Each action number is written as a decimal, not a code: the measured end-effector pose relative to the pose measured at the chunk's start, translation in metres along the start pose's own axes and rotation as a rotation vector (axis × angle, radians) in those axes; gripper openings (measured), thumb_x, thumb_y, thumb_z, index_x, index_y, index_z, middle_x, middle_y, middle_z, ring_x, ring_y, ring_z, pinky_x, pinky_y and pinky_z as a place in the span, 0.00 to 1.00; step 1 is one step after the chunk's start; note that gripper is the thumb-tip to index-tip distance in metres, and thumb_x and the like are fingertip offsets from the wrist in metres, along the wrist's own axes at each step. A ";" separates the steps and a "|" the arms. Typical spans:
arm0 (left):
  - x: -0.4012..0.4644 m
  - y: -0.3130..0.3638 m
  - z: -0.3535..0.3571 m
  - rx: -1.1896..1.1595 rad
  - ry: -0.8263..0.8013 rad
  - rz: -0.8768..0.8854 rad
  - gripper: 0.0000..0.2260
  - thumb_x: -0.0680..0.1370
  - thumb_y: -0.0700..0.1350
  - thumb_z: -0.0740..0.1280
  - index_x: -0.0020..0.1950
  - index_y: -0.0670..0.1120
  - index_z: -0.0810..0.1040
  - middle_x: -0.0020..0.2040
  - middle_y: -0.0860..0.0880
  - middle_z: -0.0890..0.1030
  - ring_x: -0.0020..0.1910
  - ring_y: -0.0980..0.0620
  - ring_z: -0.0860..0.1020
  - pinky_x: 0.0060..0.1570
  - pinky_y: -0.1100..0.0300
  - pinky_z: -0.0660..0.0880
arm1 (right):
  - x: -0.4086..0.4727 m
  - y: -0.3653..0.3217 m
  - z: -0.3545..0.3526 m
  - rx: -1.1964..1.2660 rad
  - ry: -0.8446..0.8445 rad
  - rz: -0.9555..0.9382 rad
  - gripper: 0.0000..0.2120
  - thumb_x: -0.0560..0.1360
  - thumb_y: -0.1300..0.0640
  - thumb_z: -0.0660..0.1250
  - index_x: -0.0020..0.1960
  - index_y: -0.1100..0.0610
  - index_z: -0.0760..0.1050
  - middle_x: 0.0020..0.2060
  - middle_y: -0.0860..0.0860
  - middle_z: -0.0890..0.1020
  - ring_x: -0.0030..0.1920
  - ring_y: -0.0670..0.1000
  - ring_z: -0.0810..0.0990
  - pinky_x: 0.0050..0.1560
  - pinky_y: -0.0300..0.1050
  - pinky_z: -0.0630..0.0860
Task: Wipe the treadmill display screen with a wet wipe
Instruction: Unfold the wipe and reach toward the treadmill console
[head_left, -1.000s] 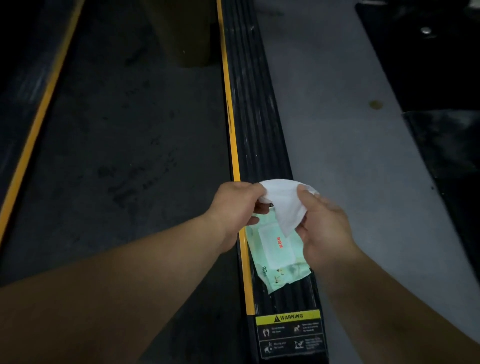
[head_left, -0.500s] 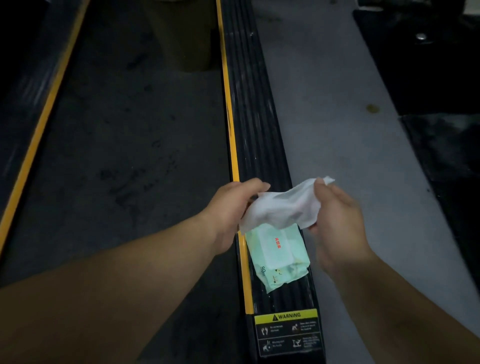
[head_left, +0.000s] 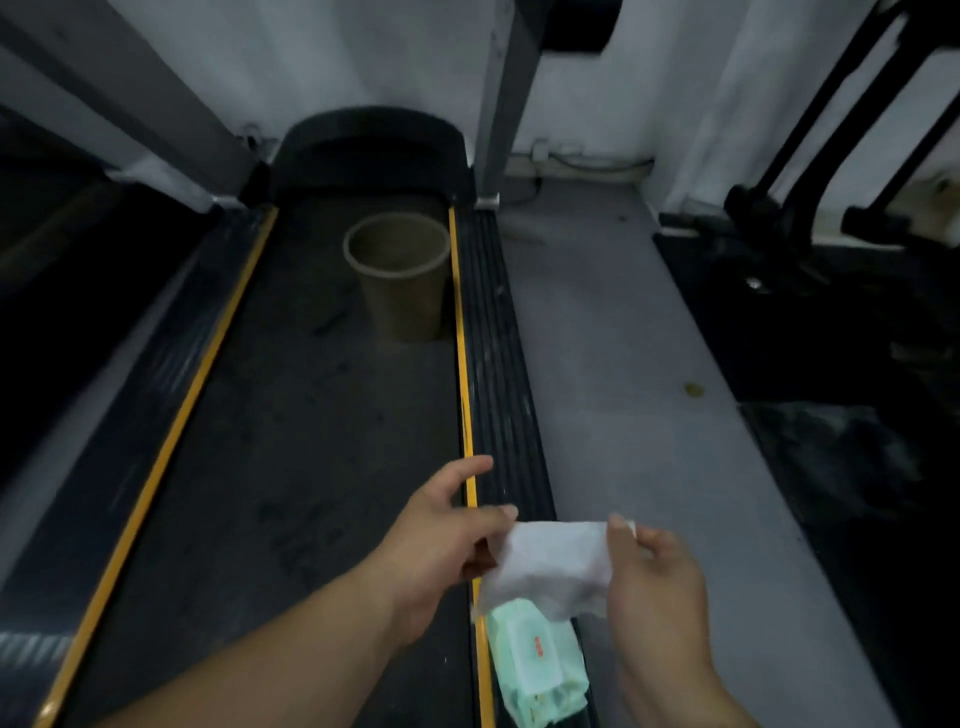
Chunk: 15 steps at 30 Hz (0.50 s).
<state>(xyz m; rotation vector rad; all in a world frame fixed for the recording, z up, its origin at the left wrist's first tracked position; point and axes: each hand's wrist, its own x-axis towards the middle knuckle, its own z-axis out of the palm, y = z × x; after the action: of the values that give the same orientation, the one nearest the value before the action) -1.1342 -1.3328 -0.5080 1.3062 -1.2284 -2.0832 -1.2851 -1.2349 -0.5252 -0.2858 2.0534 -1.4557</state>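
A white wet wipe is stretched flat between my two hands, low in the head view. My left hand pinches its left edge and my right hand pinches its right edge. Just below the wipe, a pale green wipe pack with a white flap lies on the treadmill's black ribbed right side rail. The treadmill's display screen is not in view; only the grey uprights rise out of the top of the frame.
A tan bin stands on the dark belt near the motor hood. Yellow stripes edge the belt. Grey floor runs to the right, with a black machine frame beyond it.
The view has tilted up, bringing the bin, hood and uprights into sight. The hands have drawn apart, opening the bunched wipe into a flat sheet above the pack.
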 end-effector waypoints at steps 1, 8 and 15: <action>-0.013 0.021 0.001 0.030 -0.032 0.032 0.23 0.75 0.38 0.73 0.65 0.59 0.76 0.40 0.42 0.79 0.40 0.47 0.77 0.41 0.55 0.76 | -0.007 -0.019 -0.002 0.022 0.004 -0.019 0.06 0.80 0.52 0.68 0.49 0.55 0.77 0.44 0.57 0.84 0.42 0.54 0.82 0.40 0.48 0.75; -0.110 0.167 0.020 0.580 -0.071 0.279 0.18 0.71 0.36 0.75 0.58 0.52 0.83 0.50 0.52 0.84 0.47 0.56 0.82 0.52 0.61 0.80 | -0.076 -0.192 -0.035 0.055 -0.121 -0.217 0.11 0.79 0.56 0.69 0.60 0.47 0.76 0.50 0.49 0.80 0.46 0.45 0.78 0.41 0.43 0.71; -0.218 0.312 0.033 0.860 0.099 0.590 0.03 0.76 0.45 0.74 0.46 0.52 0.87 0.39 0.52 0.85 0.39 0.56 0.82 0.41 0.57 0.80 | -0.153 -0.332 -0.086 -0.220 -0.455 -0.421 0.15 0.69 0.63 0.73 0.52 0.47 0.81 0.45 0.47 0.85 0.44 0.45 0.83 0.41 0.40 0.79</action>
<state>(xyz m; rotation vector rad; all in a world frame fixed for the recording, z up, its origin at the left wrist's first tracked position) -1.0932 -1.3333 -0.1282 1.1009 -2.2458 -1.0767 -1.2667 -1.2168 -0.1511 -1.0894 1.8348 -1.2364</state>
